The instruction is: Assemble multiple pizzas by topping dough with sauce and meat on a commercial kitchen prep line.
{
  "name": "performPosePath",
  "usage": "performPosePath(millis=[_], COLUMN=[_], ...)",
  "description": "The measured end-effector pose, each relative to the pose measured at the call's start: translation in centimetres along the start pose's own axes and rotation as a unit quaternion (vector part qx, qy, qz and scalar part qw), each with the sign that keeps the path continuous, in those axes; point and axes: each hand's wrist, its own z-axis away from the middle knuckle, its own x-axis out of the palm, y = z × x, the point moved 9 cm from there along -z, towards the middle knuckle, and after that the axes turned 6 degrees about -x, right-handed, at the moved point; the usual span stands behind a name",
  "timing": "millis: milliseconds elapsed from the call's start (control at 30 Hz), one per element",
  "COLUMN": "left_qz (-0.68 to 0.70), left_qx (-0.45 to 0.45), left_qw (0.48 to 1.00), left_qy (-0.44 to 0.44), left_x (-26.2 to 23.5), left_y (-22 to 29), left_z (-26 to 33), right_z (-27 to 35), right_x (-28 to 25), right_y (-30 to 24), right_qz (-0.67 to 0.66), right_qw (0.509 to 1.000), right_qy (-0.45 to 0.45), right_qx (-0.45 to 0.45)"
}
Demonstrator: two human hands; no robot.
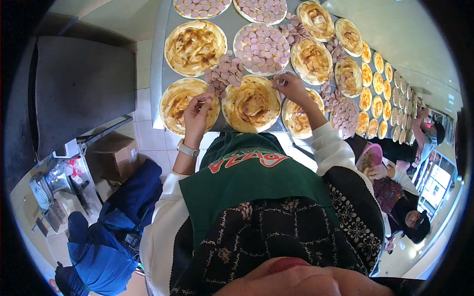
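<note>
A sauced pizza base (251,104) lies at the table's near edge in front of me. My right hand (290,88) has its fingers pinched together at that base's upper right rim. Over the right side of another sauced base (174,106), my left hand (196,113) is closed in a pinch. What either set of fingers holds, if anything, is too small to make out. A loose heap of round pink sausage slices (225,74) sits between the bases, just beyond my left hand. Behind the middle base, a pizza (261,48) is covered with such slices.
More sauced bases (195,47) and slice heaps (294,28) crowd the metal table (160,54), whose rows run far right. At right, a gloved person (412,197) has a pink bowl (370,157). A dark cabinet (84,98) and cardboard box (116,158) stand left.
</note>
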Motion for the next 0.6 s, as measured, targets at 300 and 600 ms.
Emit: performPosePath(millis=[300,600], left_qz=[-0.013,-0.017], left_qx=[0.012,0.003], left_qw=[0.999,0.998], left_qy=[-0.041,-0.057], left_x=[2.4,2.1], left_y=[1.5,0.8], left_z=[-0.3,0.1], right_z=[0.9,1.1], right_x=[0.3,0.3], right_y=[-0.5,1.9], right_qz=[-0.031,-0.190], right_qw=[0.994,0.963], right_qy=[0.105,0.171], right_qx=[-0.013,0.089])
